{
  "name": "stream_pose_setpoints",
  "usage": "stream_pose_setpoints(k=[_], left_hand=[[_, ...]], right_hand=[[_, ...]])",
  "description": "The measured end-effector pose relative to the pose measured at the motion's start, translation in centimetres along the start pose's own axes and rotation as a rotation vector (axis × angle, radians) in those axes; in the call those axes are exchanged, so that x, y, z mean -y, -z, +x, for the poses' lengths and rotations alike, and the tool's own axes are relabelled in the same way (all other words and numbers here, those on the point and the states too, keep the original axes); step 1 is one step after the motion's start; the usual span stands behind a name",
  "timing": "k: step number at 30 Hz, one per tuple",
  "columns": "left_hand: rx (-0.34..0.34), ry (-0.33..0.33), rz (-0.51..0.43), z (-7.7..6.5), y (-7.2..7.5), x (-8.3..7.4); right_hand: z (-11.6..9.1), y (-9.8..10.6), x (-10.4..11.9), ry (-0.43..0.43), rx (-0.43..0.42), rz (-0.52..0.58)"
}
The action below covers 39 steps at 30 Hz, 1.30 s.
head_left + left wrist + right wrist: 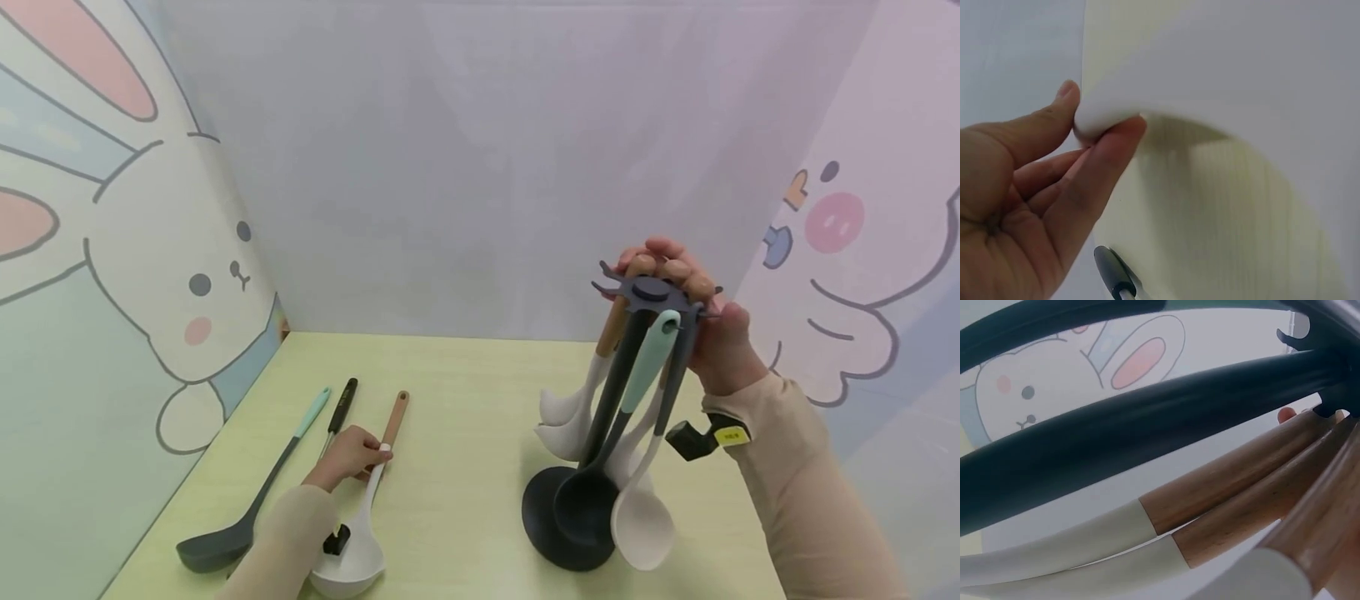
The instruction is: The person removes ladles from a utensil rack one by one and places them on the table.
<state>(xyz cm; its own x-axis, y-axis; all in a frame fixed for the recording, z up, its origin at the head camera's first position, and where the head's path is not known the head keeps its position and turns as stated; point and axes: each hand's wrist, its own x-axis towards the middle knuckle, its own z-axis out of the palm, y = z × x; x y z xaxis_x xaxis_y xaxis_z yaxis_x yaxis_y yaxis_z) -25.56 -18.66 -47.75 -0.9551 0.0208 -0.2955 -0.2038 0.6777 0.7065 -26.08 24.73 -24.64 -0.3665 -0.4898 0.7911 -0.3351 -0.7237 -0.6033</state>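
My left hand (351, 457) pinches a white ladle (363, 533) with a wooden handle, just below the wood. In the left wrist view its pale shaft (1094, 122) sits between thumb and fingers, large and blurred. At the right, my right hand (716, 333) grips the top of a dark utensil stand (651, 290), fingers wrapped behind the hooks and over several wooden handle ends. The stand leans, its top to the right of its round base (540, 508). From it hang a black ladle (588, 504) with a mint handle, a white spoon (643, 529) and other white utensils (566, 421).
Left of the left hand lie a dark ladle (225, 542) with a mint handle and a black-handled utensil (343, 406), its lower part hidden by the forearm. A pale wall (480, 167) stands behind the yellowish table (457, 433), with cartoon-printed panels at both sides.
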Motion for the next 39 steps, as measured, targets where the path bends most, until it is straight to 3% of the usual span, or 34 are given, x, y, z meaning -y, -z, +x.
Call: stream_pose_setpoints(k=[12, 20, 22, 31, 39], left_hand=[[-0.008, -0.051, 0.023, -0.4, 0.3, -0.9], [-0.155, -0.163, 0.248, -1.1, 1.2, -2.6], [-0.177, -0.191, 0.259, -1.3, 1.5, -3.2], [-0.188, -0.297, 0.211, -2.6, 1.7, -7.2], [-0.118, -0.493, -0.023, -3.5, 0.4, -11.6]], right_hand=[[-0.8, -0.7, 0.6, -0.019, -0.148, 0.013], [-1.1, -0.7, 0.6, -0.002, -0.166, -0.014], [-1.2, -0.7, 0.6, 0.004, -0.17, -0.03], [-1.6, -0.9, 0.6, -0.016, -0.295, -0.024], [-1.8, -1.1, 0.7, -0.016, -0.351, -0.047]])
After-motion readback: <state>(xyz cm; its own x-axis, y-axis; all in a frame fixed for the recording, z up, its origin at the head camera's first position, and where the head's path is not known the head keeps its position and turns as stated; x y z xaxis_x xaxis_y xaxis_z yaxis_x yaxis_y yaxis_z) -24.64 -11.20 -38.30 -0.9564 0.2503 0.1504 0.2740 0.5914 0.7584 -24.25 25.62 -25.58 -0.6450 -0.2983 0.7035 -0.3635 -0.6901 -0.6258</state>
